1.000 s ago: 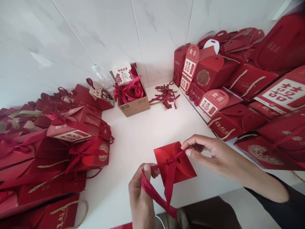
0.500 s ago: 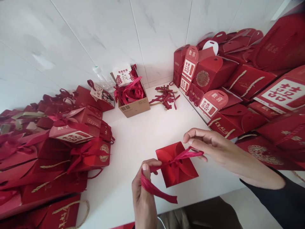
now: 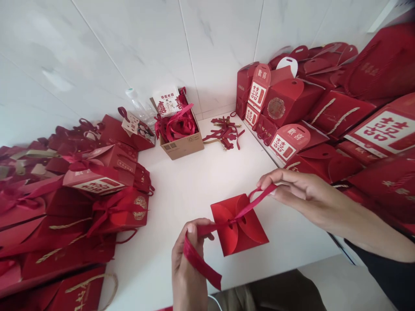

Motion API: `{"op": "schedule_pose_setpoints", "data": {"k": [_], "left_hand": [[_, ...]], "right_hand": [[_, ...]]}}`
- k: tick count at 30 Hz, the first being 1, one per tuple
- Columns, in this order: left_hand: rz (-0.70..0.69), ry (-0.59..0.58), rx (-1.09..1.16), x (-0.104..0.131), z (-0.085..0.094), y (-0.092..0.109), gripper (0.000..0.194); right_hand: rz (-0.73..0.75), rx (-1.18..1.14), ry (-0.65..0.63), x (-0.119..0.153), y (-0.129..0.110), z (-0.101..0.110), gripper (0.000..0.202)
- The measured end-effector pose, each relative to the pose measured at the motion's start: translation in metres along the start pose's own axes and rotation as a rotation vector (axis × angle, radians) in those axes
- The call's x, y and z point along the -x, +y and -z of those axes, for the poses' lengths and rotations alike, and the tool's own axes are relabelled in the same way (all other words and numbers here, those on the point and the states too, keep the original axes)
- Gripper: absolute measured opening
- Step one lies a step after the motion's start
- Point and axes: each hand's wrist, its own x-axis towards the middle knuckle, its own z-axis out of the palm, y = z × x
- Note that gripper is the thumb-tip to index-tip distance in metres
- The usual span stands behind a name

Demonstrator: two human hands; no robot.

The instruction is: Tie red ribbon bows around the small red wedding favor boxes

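On the white table lies a small red gift box [image 3: 227,233] with curved, overlapping flaps. A dark pink ribbon [image 3: 256,202] passes through the holes at its top and is crossed there. My left hand [image 3: 191,255] pinches one end of the ribbon between thumb and finger, and the loose tail hangs down toward the table's near edge. My right hand [image 3: 295,190] is closed on the other end, up and to the right of the box. Between the hands the ribbon is stretched nearly straight across the box top.
A cardboard box [image 3: 183,147] of pink ribbon stands by the tiled wall, with red decorations [image 3: 225,133] beside it and a clear plastic bottle [image 3: 139,106] behind. Stacked red gift boxes crowd the left [image 3: 119,211] and the right [image 3: 292,101] of the table [image 3: 155,255].
My hands have moved apart, the left a little leftward and the right slightly up. The ribbon is now straighter and tighter over the box, and its hanging loop at the middle is gone.
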Motion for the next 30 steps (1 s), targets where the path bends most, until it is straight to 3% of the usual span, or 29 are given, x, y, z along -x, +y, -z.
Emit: {"op": "schedule_pose_setpoints", "data": {"k": [3,6,8,10,13,16,19,23,26,30], "left_hand": [[0.023,-0.040,0.080,0.000,0.004,-0.002,0.036],[0.134,0.001,0.203,0.001,0.007,-0.008,0.037],[0.216,0.051,0.274,0.001,0.008,-0.012,0.037],[0.267,0.073,0.312,0.000,0.011,-0.013,0.036],[0.389,0.063,0.416,0.000,0.016,-0.010,0.043],[0.485,-0.038,0.494,0.003,0.021,-0.006,0.057],[0.359,-0.110,0.363,0.011,0.020,-0.007,0.055],[0.148,0.057,0.009,0.023,0.011,-0.014,0.033],[0.076,0.206,-0.130,0.024,0.006,-0.015,0.034],[0.015,0.230,-0.100,0.013,0.006,-0.007,0.038]], "right_hand": [[-0.111,-0.133,-0.028,0.004,0.003,0.000,0.039],[-0.227,-0.171,0.055,0.011,0.012,-0.001,0.052],[-0.259,-0.138,0.118,0.015,0.022,-0.001,0.055],[-0.290,-0.048,0.081,0.019,0.034,-0.002,0.057],[-0.263,0.106,-0.002,0.023,0.049,-0.003,0.055],[-0.174,0.210,0.097,0.028,0.049,-0.009,0.049],[-0.156,0.202,0.061,0.032,0.037,-0.019,0.043],[-0.128,0.134,-0.104,0.032,0.028,-0.035,0.036],[-0.035,0.170,-0.018,0.030,0.031,-0.039,0.027],[0.151,0.248,0.151,0.027,0.034,-0.036,0.017]]}}
